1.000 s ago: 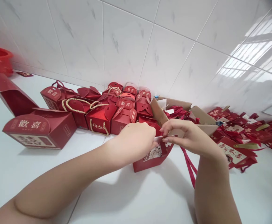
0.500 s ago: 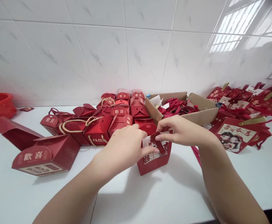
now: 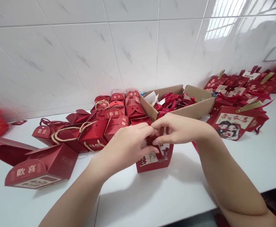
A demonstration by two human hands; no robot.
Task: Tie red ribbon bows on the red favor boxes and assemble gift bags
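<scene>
Head view: fingers of left hand [image 3: 126,146] and right hand [image 3: 176,130] pinch the ribbon [image 3: 156,140] atop the red box [image 3: 152,163], which must sit upright.

Red gift box [image 3: 153,163] w/ white print, brown carton [image 3: 193,110], white marbled tiles [image 3: 133,53].

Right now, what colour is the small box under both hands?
The box is red with a white printed front panel; clearest in the head view.

Bare tabletop [image 3: 157,195] lies open before our left hand [image 3: 126,145] and right hand [image 3: 176,129], both pinching the gift box [image 3: 154,159]. Behind, heaped red boxes [image 3: 93,134] and a cardboard carton [image 3: 192,110] block us; a toppled box [image 3: 43,168] crowds our left.
</scene>
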